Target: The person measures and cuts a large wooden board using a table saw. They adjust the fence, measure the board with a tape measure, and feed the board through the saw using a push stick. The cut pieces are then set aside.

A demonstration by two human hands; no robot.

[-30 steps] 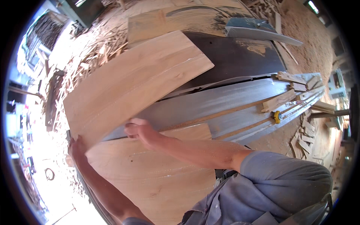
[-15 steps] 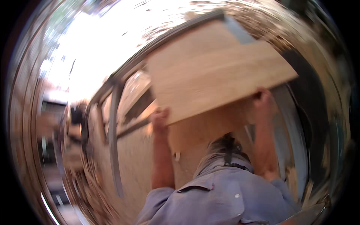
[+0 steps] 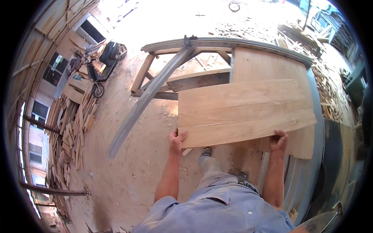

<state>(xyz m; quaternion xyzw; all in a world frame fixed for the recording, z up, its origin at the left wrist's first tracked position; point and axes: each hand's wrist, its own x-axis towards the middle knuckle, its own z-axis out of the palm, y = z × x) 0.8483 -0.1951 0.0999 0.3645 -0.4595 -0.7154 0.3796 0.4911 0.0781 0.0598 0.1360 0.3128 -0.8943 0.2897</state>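
Observation:
A wide pale wooden board (image 3: 241, 108), with two lengthwise seam lines, is held in front of me by both hands. My left hand (image 3: 177, 140) grips its near left corner, thumb on the top face and fingers hidden below. Farther right along the near edge, my right hand (image 3: 278, 140) is closed on the same board. Underneath and behind it, another pale wooden panel (image 3: 268, 64) rests on a metal-edged saw table (image 3: 318, 112). How much the two panels touch I cannot tell.
A grey metal bar (image 3: 149, 103) slants from the far rail (image 3: 217, 43) toward the floor on my left. Scrap wood (image 3: 72, 128) lies heaped along the left wall, near a parked scooter (image 3: 107, 64). More offcuts (image 3: 328, 89) are piled at right. A dark panel (image 3: 330, 163) stands beside the table.
The held board has come lower in view and tilts less, with both hands still on it. My view has turned and is sharper; more of the panel on the table shows.

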